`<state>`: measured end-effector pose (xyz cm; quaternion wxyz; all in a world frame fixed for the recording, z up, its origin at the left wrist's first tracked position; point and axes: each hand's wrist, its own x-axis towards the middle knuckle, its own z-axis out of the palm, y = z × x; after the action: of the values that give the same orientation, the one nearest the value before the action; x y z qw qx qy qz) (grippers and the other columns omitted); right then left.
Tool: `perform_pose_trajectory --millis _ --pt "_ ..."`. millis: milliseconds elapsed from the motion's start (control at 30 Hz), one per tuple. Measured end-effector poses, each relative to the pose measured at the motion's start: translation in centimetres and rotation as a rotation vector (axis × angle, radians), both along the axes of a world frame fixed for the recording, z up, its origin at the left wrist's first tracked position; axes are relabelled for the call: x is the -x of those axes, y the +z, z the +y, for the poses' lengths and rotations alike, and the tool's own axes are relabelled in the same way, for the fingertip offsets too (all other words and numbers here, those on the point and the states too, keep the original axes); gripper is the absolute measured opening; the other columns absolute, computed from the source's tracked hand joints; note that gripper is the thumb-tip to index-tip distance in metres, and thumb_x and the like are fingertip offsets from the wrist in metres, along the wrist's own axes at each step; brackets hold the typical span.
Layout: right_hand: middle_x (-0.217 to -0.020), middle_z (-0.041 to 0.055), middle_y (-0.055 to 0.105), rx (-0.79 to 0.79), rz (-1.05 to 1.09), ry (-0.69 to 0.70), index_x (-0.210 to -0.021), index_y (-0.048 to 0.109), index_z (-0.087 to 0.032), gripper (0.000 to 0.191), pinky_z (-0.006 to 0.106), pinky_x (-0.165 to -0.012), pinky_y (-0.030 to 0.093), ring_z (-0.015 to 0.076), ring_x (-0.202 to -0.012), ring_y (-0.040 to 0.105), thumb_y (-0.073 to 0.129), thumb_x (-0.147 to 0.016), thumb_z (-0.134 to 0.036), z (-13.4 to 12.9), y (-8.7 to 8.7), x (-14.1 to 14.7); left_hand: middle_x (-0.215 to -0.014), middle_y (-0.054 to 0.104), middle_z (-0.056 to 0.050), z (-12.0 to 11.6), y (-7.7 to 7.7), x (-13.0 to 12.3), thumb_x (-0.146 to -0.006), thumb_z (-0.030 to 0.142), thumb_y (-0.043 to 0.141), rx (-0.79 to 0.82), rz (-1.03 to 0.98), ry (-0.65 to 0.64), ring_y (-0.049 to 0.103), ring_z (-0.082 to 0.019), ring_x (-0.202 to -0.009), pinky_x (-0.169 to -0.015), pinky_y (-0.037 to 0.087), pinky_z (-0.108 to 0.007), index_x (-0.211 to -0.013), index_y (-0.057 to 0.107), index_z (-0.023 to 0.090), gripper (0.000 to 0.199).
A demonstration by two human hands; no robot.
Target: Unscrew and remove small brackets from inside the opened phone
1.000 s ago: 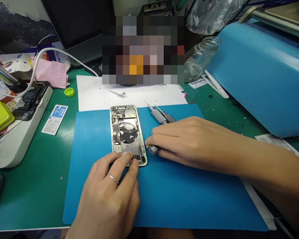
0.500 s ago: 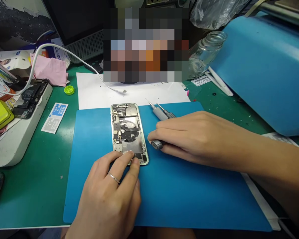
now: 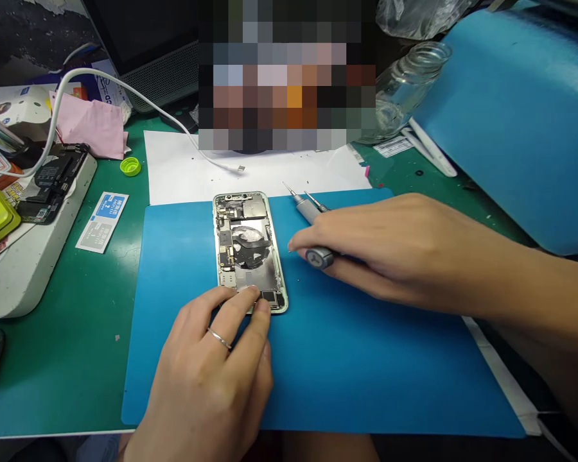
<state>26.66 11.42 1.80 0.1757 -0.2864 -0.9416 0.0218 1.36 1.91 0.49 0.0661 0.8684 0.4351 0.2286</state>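
Note:
An opened phone body with its circuit board showing lies on the blue mat. My left hand, with a ring on one finger, rests its closed-together fingertips on the phone's lower end. To the right of the phone, my right hand is wrapped round a grey screwdriver, whose round end cap faces me. Two more slim tools lie beyond it, one a grey screwdriver, partly behind the hand. A tiny dark speck sits on the mat beside the phone.
White paper lies behind the mat, with a white cable arching over it. A glass jar and white tweezers are at back right. Phone parts sit on a white block at left, near a green cap.
My right hand has shifted slightly right and up with the grey screwdriver, whose end now shows more fully. My left hand keeps its place on the phone. The whole view has shifted slightly.

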Motion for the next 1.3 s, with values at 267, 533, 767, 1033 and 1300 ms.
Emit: perform_pose_trajectory --millis 267,533,767,1033,1300 --pt "-0.097 0.0087 0.073 -0.283 0.287 -0.137 -0.1 0.066 -0.02 0.013 0.043 -0.084 0.051 0.0224 -0.09 0.068 0.054 -0.105 -0.019 1.6 0.8 -0.9 -0.133 0.075 -0.009 0.0 0.0 0.0 -0.102 0.01 0.058 -0.011 -0.006 0.002 0.063 -0.027 -0.12 -0.098 0.06 -0.044 -0.128 0.074 0.011 0.03" --pt "-0.102 0.0102 0.073 -0.305 0.217 -0.336 -0.095 0.072 -0.016 0.021 0.035 -0.072 0.056 0.0228 -0.094 0.072 0.059 -0.106 -0.026 2.6 0.7 -2.4 -0.134 0.073 -0.01 0.2 0.1 0.1 -0.103 0.011 0.058 -0.006 -0.017 -0.003 0.061 -0.028 -0.122 -0.099 0.058 -0.045 -0.13 0.073 0.011 0.031" --pt "-0.127 0.0127 0.066 -0.014 -0.153 -0.227 -0.102 0.069 -0.019 0.02 0.034 -0.06 0.051 0.0197 -0.083 0.067 0.05 -0.104 -0.022 3.8 -0.1 -5.2 -0.134 0.073 -0.01 0.2 0.2 0.2 -0.103 0.011 0.057 -0.007 -0.012 -0.017 0.061 -0.028 -0.121 -0.097 0.059 -0.046 -0.131 0.072 0.011 0.031" --pt "-0.132 0.0133 0.064 0.026 -0.201 -0.193 -0.11 0.072 -0.021 0.036 0.028 -0.05 0.044 0.0176 -0.076 0.064 0.046 -0.089 -0.008 4.2 -1.2 -6.6 -0.133 0.074 -0.01 0.3 0.3 0.2 -0.103 0.011 0.057 -0.006 -0.006 -0.011 0.063 -0.028 -0.12 -0.095 0.061 -0.045 -0.129 0.073 0.012 0.031" --pt "-0.104 0.0094 0.072 -0.011 -0.129 -0.197 -0.089 0.07 -0.02 0.026 0.032 -0.051 0.047 0.0182 -0.067 0.067 0.046 -0.098 -0.018 3.9 -0.6 -4.8 -0.133 0.074 -0.011 0.2 0.2 0.3 -0.103 0.011 0.057 -0.019 -0.004 -0.009 0.064 -0.028 -0.12 -0.094 0.063 -0.044 -0.128 0.074 0.012 0.03"
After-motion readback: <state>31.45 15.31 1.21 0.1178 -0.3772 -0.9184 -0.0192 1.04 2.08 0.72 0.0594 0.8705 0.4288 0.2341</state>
